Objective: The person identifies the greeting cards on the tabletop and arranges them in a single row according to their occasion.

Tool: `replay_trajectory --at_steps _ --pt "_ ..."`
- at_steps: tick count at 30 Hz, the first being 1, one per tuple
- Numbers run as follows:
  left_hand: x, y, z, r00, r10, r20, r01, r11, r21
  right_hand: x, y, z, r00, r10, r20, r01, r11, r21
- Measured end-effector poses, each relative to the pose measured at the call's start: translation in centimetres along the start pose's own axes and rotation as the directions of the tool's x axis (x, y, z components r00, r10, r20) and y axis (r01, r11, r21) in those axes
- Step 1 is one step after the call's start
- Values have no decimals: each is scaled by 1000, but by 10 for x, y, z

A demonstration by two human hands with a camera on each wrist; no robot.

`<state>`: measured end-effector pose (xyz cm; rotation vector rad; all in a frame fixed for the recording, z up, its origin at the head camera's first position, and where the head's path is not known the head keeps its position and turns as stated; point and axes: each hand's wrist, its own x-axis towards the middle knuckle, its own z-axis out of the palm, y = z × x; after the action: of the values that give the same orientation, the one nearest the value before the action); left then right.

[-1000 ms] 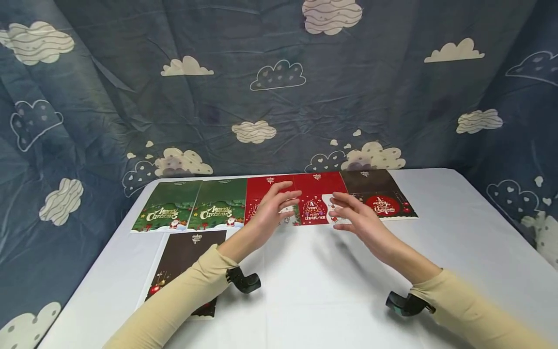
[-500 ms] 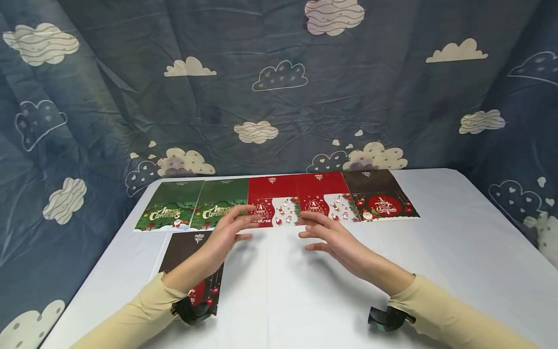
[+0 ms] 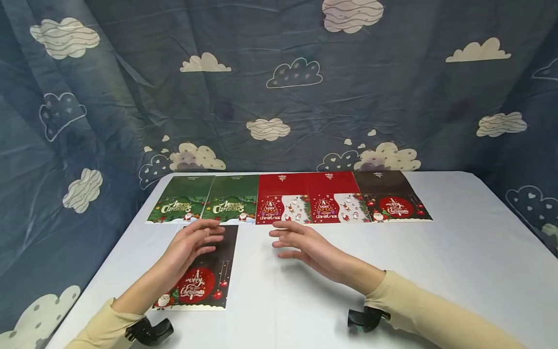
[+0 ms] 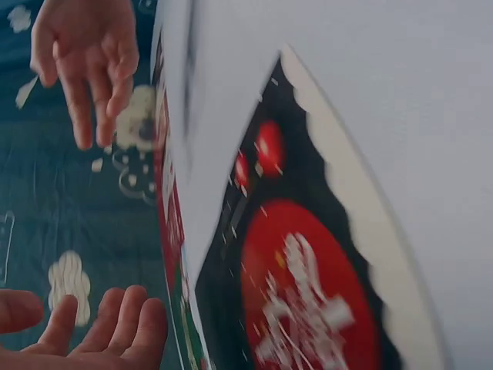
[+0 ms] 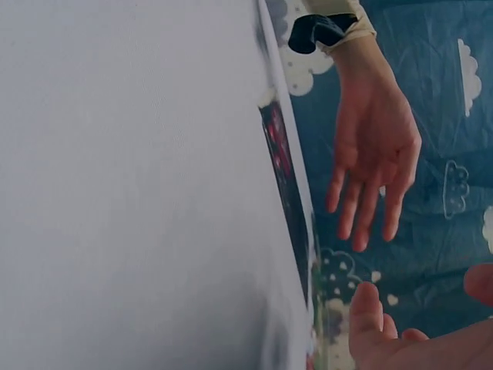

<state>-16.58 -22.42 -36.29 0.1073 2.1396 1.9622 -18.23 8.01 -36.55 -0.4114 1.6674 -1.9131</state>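
My left hand (image 3: 183, 249) hovers over a dark brown Christmas card (image 3: 205, 286) lying unfolded at the front left, fingers loosely extended and holding nothing. Part of the card's upper half is hidden under that hand. To the right, my right hand (image 3: 309, 247) hangs above the white table (image 3: 279, 291), palm turned inward, with nothing in its fingers. Behind the hands runs a row of unfolded cards: a green pair, with the left green card (image 3: 180, 206) and right green card (image 3: 231, 206), then the left red card (image 3: 283, 184), right red card (image 3: 333, 184) and another dark brown card (image 3: 383, 186).
A dark blue curtain (image 3: 244, 106) printed with pale clouds hangs behind the table and along its sides. Small black wrist cameras sit at both cuffs, one left camera (image 3: 150, 332) and one right camera (image 3: 366, 319). The row of cards lies along the table's back edge.
Both hands have drawn back from over the red cards toward me and to the left. The left hand now lies over the front dark card, which shows more of its print. The head view has shifted slightly.
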Motion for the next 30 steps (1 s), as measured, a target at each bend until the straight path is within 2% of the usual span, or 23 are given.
replay_trajectory --at_steps 5,9,15,19,22,24,30 --pt "-14 -3 -23 1000 -6 -31 8 999 50 8 8 18 999 22 41 -23 1000 14" --pt "-27 -7 -43 998 -18 -65 24 995 99 13 15 32 995 69 71 -71 997 16" --pt "-45 -17 -67 985 -73 -155 91 989 112 20 23 48 978 148 148 -161 984 74" --pt "-51 -25 -72 966 -155 -206 188 970 152 25 25 50 961 211 181 -231 967 102" --pt "-54 -30 -72 957 -207 -206 243 954 173 30 26 51 953 242 183 -264 958 109" --pt "-55 -31 -72 955 -224 -194 259 949 179 33 27 53 949 244 199 -267 959 100" --pt "-55 -31 -70 963 -227 -145 249 956 156 36 30 59 942 216 258 -238 970 54"
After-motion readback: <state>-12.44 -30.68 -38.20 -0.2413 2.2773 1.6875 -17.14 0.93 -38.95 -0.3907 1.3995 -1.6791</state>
